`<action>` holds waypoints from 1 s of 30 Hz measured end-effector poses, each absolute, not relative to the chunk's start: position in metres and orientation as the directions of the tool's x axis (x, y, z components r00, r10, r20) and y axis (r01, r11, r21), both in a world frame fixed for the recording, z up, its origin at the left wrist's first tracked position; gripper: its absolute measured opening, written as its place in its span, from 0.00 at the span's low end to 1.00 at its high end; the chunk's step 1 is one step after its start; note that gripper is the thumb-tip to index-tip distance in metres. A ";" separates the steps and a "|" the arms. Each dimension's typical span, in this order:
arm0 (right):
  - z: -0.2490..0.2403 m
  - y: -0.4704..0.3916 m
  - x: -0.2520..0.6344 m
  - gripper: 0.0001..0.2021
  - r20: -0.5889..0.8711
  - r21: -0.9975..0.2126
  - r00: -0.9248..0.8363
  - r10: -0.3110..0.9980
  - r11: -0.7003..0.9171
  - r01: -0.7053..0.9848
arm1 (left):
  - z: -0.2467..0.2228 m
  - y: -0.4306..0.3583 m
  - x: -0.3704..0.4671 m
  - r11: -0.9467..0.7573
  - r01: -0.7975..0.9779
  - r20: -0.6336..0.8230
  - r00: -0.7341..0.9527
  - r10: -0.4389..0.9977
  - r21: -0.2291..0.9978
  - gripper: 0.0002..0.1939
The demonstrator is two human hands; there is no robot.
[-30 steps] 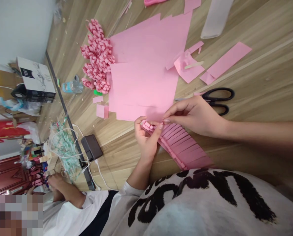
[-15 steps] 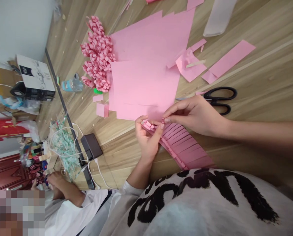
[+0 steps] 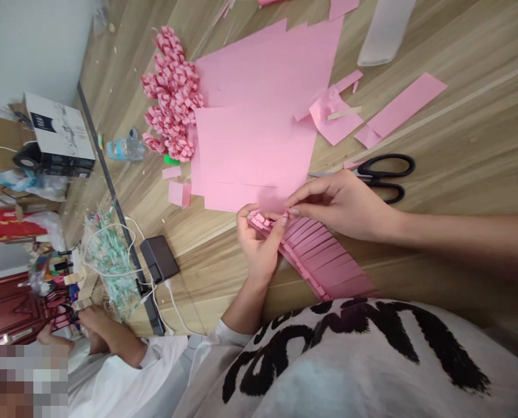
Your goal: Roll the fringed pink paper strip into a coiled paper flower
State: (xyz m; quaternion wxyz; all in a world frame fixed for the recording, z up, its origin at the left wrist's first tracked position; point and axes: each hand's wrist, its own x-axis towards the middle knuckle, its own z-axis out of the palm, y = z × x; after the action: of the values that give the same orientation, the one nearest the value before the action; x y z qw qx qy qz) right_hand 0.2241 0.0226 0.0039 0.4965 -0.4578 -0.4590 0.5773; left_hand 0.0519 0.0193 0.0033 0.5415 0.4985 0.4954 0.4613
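A pink fringed paper strip (image 3: 328, 258) runs from my fingers down to the shirt, with slits along one side and small folded loops along the other. My left hand (image 3: 261, 247) grips its upper end, where a few curled loops show between thumb and fingers. Thumb and forefinger of my right hand (image 3: 346, 206) pinch a paper tab beside my left thumb. Large pink sheets (image 3: 259, 128) lie just beyond both hands. Black-handled scissors (image 3: 387, 166) rest beside my right wrist, their blades partly hidden.
Curled pink paper flowers (image 3: 171, 93) are heaped beside the sheets. Pink scraps (image 3: 406, 104) and a translucent tray (image 3: 384, 35) lie at the right. At the left are a bottle (image 3: 126, 149), a dark box with cables (image 3: 159, 259), green stems (image 3: 113, 264) and another person's arm (image 3: 115, 337).
The whole view has shifted slightly to the left. Both hands keep their hold on the fringed strip, with only a tiny movement at the fingertips.
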 end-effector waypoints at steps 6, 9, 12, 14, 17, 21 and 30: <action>0.004 0.023 0.224 0.06 -0.059 -0.991 -0.060 0.996 -0.065 -0.114 | 0.004 0.020 0.052 0.083 0.023 -0.084 0.067 0.994 0.996 0.26; 0.003 0.022 0.224 0.06 -0.054 -0.993 -0.059 0.997 -0.060 -0.105 | 0.004 0.020 0.052 0.086 0.022 -0.087 0.064 0.994 0.996 0.26; 0.003 0.022 0.224 0.07 -0.050 -0.992 -0.061 0.997 -0.057 -0.110 | 0.004 0.019 0.052 0.085 0.012 -0.086 0.070 0.994 0.996 0.25; 0.004 0.023 0.224 0.08 -0.050 -0.992 -0.061 0.997 -0.056 -0.114 | 0.004 0.019 0.052 0.086 0.002 -0.085 0.079 0.993 0.996 0.25; 0.005 0.023 0.223 0.08 -0.061 -0.988 -0.067 0.996 -0.069 -0.137 | 0.003 0.019 0.052 0.090 -0.002 -0.089 0.090 0.992 0.996 0.24; 0.005 0.022 0.224 0.04 -0.058 -0.983 -0.087 0.995 -0.072 -0.166 | 0.004 0.020 0.052 0.090 0.028 -0.092 0.070 0.993 0.996 0.26; 0.006 0.022 0.225 0.06 -0.051 -0.986 -0.091 0.995 -0.064 -0.151 | 0.003 0.019 0.052 0.083 -0.013 -0.082 0.090 0.993 0.996 0.24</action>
State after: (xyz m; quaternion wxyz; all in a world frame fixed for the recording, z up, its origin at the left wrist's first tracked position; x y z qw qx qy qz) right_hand 0.2253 0.0218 0.0055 0.5002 -0.4520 -0.4667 0.5724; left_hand 0.0518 0.0190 0.0033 0.5462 0.4966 0.4934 0.4601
